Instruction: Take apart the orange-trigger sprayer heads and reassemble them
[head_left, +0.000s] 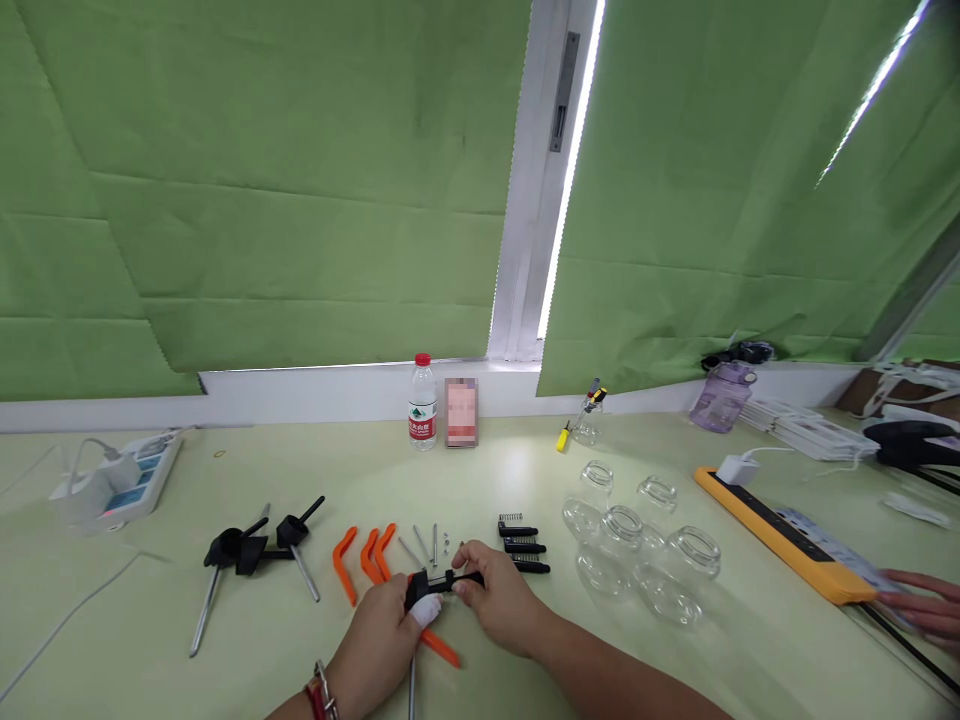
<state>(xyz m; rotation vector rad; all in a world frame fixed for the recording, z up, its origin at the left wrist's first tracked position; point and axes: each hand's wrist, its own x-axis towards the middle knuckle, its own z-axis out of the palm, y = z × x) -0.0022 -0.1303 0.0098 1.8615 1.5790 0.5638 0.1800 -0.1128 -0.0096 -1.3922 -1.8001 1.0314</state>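
Observation:
My left hand, with a white wrap on the thumb, closes around a black plastic tool body. A metal rod extends below this body, and an orange handle slants out under my hand. My right hand pinches a slim black piece at the body's right side; whether the two are joined, I cannot tell. Loose orange handles lie left of my hands. Just beyond are thin metal pins and small nuts. Several black pieces with springs rest to the right.
Black parts with metal rods lie at left, near a white power strip. Clear containers stand right, before an orange-edged power strip. Another person's hand is at the right edge. A water bottle stands at the back.

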